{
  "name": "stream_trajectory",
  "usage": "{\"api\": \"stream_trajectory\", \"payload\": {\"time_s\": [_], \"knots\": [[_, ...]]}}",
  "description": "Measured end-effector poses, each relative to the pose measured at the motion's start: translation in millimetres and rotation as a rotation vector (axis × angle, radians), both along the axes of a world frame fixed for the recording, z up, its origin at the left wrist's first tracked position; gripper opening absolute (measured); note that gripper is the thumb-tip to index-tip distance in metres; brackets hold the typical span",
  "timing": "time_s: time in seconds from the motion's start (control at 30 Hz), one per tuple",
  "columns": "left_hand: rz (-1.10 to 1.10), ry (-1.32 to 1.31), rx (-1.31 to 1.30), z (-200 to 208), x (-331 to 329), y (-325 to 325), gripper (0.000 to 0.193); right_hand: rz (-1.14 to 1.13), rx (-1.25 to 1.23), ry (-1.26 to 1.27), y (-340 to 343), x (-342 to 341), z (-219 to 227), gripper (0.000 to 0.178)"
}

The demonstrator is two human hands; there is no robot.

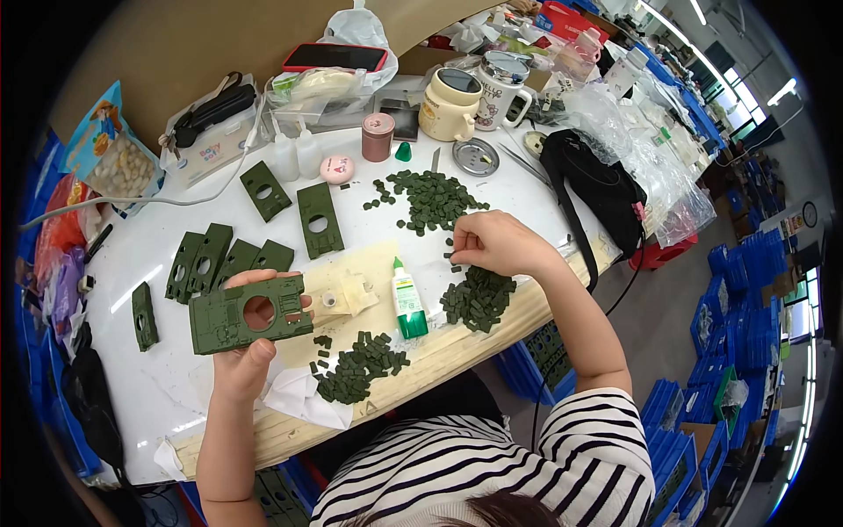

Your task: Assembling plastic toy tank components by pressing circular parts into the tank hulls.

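Note:
My left hand (239, 371) grips a dark green plastic toy tank hull (221, 318) with a round hole through its top, held level above the table's near left part. My right hand (505, 246) is closed in a pinch at the upper edge of a pile of small dark green plastic pieces (479, 299). Whether a piece is between those fingertips is too small to tell. Two more piles of such pieces lie nearby, one farther back (430, 198) and one nearer (358, 369). Between the piles lies a glue bottle (407, 303) with a green tip.
More green hulls (319, 220) lie at the left and middle of the white table (114, 255). A cream masking-tape-covered block (347, 297) sits by my left hand. Mugs (450, 105), a pink tin (378, 138) and a phone (334, 57) stand behind. A black bag (597, 189) lies right.

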State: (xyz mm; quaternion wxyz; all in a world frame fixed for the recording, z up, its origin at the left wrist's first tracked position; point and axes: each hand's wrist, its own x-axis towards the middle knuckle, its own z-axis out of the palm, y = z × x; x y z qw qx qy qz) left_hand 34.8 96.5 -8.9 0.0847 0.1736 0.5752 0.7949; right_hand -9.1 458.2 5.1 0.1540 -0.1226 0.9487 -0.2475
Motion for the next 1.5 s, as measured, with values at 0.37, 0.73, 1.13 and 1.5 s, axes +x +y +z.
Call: {"api": "stream_trajectory", "payload": {"time_s": [0.37, 0.73, 1.13, 1.5], "knots": [[-0.026, -0.017, -0.048, 2.6, -0.4, -3.0, 0.085, 0.103, 0.044, 0.21, -4.4, 17.0, -10.9, 0.014], [-0.005, -0.015, -0.008, 3.3, 0.7, 0.1, 0.082, 0.138, 0.055, 0.187, -5.5, 21.2, -8.8, 0.014], [-0.006, -0.033, -0.007, 3.9, -4.1, -3.5, 0.079, 0.091, -0.317, 0.394, -45.1, 9.0, 33.7, 0.01], [-0.024, -0.046, 0.01, 2.0, -5.5, -7.2, 0.076, 0.025, -0.138, 0.131, -20.1, -0.9, 14.5, 0.011]]}}
